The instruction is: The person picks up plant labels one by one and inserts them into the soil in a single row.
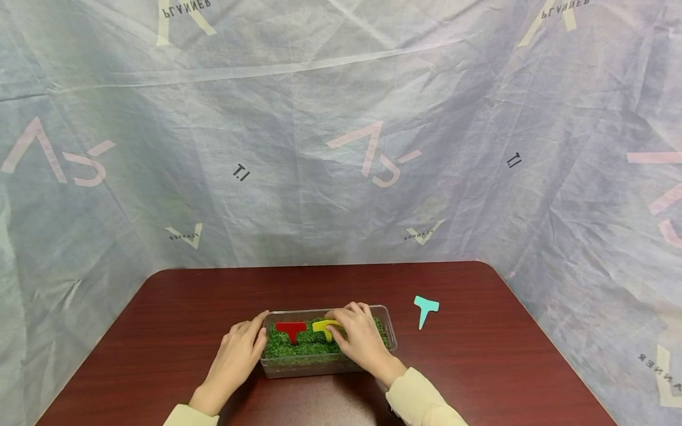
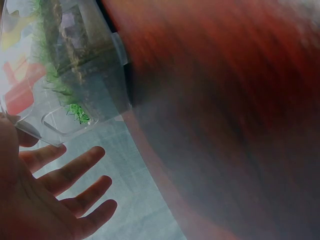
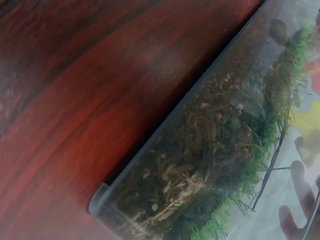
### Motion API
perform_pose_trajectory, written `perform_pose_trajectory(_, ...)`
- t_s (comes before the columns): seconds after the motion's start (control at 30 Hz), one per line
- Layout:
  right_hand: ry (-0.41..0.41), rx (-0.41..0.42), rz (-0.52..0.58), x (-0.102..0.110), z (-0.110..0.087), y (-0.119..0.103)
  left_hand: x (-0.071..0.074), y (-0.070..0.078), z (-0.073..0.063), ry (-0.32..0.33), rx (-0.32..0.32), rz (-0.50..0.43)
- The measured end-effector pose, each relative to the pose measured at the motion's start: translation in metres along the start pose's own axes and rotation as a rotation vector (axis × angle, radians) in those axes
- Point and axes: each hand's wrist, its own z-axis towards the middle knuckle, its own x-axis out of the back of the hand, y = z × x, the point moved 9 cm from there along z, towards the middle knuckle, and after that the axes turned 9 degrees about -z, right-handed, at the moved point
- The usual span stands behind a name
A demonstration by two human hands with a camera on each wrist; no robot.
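A clear plastic box (image 1: 303, 371) filled with green grass-like moss (image 1: 306, 350) stands on the table. Upright in the moss are a red T-shaped plant label (image 1: 290, 327) and, to its right, a yellow T-shaped plant label (image 1: 321, 326). My right hand (image 1: 362, 337) reaches over the box and pinches the yellow label's right end between thumb and fingers. At the box's left end, my left hand (image 1: 238, 350) touches the wall and corner. Its fingers (image 2: 75, 172) look spread and fairly straight in the left wrist view. Brown soil-like filling (image 3: 200, 135) shows through the wall.
A turquoise T-shaped plant label (image 1: 426, 306) lies flat on the dark red wooden table (image 1: 479, 367), right of the box. Grey-blue printed sheeting (image 1: 298, 225) hangs behind the table and along both sides.
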Motion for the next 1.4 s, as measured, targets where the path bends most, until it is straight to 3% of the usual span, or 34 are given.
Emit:
perform_pose_trajectory(0.53, 0.043, -0.052, 0.002, 0.022, 0.000, 0.021, 0.002, 0.002, 0.000, -0.001, -0.004, 0.008)
perform_pose_trajectory(0.9, -0.077, -0.183, 0.008, 0.025, -0.007, 0.057, 0.003, 0.001, -0.001, 0.007, -0.012, 0.017)
perform_pose_trajectory(1.4, -0.079, -0.295, -0.146, 0.034, -0.021, 0.114, 0.001, 0.004, -0.001, -0.011, -0.007, 0.011)
